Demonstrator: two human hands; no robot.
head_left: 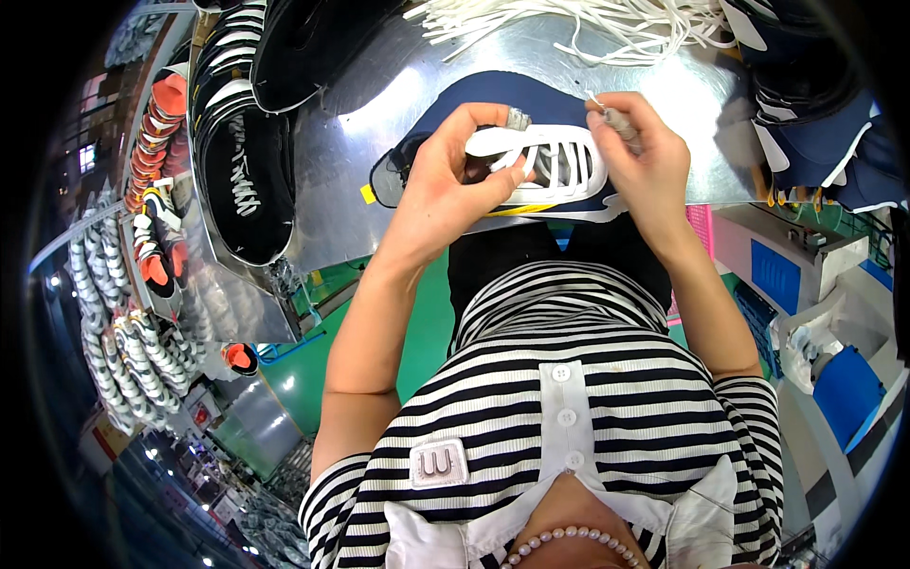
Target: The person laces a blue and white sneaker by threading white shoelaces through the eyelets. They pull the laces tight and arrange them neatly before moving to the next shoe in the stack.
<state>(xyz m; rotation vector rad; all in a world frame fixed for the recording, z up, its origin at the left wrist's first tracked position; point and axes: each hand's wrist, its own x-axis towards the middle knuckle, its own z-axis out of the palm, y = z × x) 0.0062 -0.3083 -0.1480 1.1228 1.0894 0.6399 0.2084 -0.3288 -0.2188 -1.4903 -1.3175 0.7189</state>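
A navy shoe upper (474, 93) with a white eyelet panel (488, 140) lies on the metal table in front of me. White laces (550, 163) cross back and forth over the panel's opening. My left hand (444, 185) grips the upper at its left part, thumb on the laces and a grey-wrapped fingertip at the panel's far edge. Over the panel's right end, my right hand (649, 147) is closed in a pinch, with a white lace tip (594, 99) sticking up from thumb and wrapped forefinger. The rest of that lace is hidden by the fingers.
Loose white laces (578, 21) lie in a heap at the table's far side. Stacked black uppers (248, 180) line the left, and navy uppers (820, 142) pile up at the right. Orange-lined shoe pieces (156, 133) hang beyond the table (336, 171) on the left.
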